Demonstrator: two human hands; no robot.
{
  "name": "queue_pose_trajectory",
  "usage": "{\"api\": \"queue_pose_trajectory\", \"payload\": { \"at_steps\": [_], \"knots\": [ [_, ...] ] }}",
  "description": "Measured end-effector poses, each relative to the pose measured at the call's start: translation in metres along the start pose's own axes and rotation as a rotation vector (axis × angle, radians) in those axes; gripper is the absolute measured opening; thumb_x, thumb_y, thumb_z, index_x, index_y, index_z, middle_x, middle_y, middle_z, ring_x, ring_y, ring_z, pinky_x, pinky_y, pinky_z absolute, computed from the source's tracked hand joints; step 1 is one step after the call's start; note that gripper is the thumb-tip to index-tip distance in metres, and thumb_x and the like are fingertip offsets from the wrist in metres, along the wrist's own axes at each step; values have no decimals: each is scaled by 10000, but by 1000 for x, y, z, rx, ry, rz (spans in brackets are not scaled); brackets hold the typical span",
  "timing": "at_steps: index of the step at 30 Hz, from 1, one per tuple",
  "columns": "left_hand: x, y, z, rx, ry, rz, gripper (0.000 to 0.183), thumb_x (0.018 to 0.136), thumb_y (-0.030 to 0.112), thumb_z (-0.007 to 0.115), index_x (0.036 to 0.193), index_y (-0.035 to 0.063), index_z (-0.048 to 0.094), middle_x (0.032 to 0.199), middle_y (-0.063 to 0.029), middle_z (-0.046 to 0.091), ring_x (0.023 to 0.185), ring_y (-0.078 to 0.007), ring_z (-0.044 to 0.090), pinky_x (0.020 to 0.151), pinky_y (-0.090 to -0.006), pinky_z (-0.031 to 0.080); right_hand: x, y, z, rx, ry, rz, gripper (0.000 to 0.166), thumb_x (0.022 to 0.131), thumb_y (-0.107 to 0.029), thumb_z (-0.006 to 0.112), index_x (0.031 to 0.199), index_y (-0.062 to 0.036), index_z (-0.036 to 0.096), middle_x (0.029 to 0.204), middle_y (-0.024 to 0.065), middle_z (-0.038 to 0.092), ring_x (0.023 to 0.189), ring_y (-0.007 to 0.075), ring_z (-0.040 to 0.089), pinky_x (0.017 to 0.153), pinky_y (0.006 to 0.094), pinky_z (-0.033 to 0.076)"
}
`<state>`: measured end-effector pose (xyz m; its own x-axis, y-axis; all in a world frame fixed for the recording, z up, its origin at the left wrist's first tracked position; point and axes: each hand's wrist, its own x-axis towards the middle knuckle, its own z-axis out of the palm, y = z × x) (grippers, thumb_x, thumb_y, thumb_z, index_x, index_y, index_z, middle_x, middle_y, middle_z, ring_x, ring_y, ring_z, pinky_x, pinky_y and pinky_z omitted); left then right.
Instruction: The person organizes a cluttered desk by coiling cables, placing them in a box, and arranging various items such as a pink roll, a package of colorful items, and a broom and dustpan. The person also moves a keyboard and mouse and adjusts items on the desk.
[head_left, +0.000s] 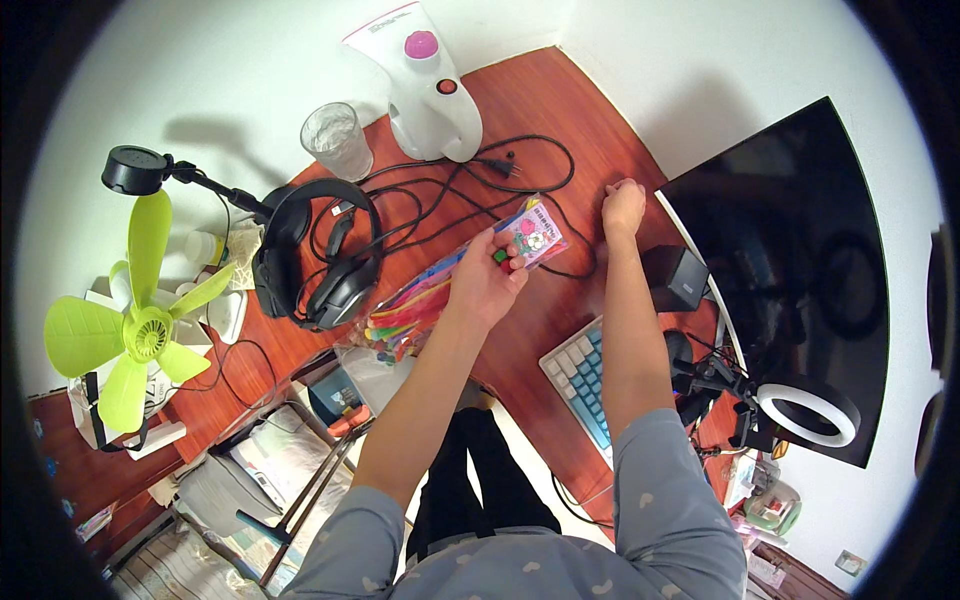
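My left hand (491, 274) is palm up over a clear plastic packet of colourful long strips (409, 307), which has a printed card (538, 232) at its far end. Small green and red pieces (502, 259) rest in its curled fingers. My right hand (624, 206) reaches to the desk beside the monitor, its fingers curled down; what lies under them is hidden. A black power cable with a plug (504, 166) loops over the wooden desk between the hands and a white handheld appliance with a pink knob (435, 90).
Black headphones (337, 289) and a clear glass (337, 142) stand left of the cable. A green-bladed fan (146, 334) is at the far left. A blue and white keyboard (581, 382), a black speaker (675, 277), a large monitor (810, 262) and a ring light (806, 412) are on the right.
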<state>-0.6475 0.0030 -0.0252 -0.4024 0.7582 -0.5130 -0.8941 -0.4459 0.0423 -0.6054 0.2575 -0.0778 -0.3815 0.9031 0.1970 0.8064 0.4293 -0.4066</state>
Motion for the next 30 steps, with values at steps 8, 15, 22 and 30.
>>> {"api": "queue_pose_trajectory", "payload": {
  "at_steps": [8, 15, 22, 30],
  "knots": [
    [7, -3, 0, 60, 113, 109, 235, 894, 241, 466, 871, 20, 543, 819, -77, 502, 787, -205, 493, 770, -319, 449, -22, -27, -27, 451, -112, -8, 79, 734, -58, 640, 777, 8, 635, 753, 141, 650, 711, 269, 623, 679, 348, 486],
    [9, 0, 4, 34, 109, 135, 260, 917, 248, 431, 884, 20, 552, 872, -88, 503, 830, -215, 497, 817, -352, 443, -99, -90, -100, 961, -950, -198, 84, 794, -57, 620, 838, 6, 654, 756, 21, 621, 679, 77, 543, 590, 229, 442],
    [-17, 16, -11, 18, -199, 16, 328, 933, 329, 393, 685, 119, 434, 602, 4, 371, 490, -97, 311, 421, -219, 278, -65, -86, -33, 862, -381, -97, 127, 785, -72, 606, 862, 18, 650, 756, 79, 647, 677, 123, 582, 642, 264, 457],
    [-129, 15, -23, 171, -80, 43, 339, 939, 373, 378, 680, 155, 377, 500, 49, 226, 403, -64, 199, 365, -213, 168, -156, -97, -54, 734, -420, -631, 315, 726, -154, 666, 1017, -59, 591, 992, 114, 581, 981, 264, 525, 859, 354, 402]
  ]
}}
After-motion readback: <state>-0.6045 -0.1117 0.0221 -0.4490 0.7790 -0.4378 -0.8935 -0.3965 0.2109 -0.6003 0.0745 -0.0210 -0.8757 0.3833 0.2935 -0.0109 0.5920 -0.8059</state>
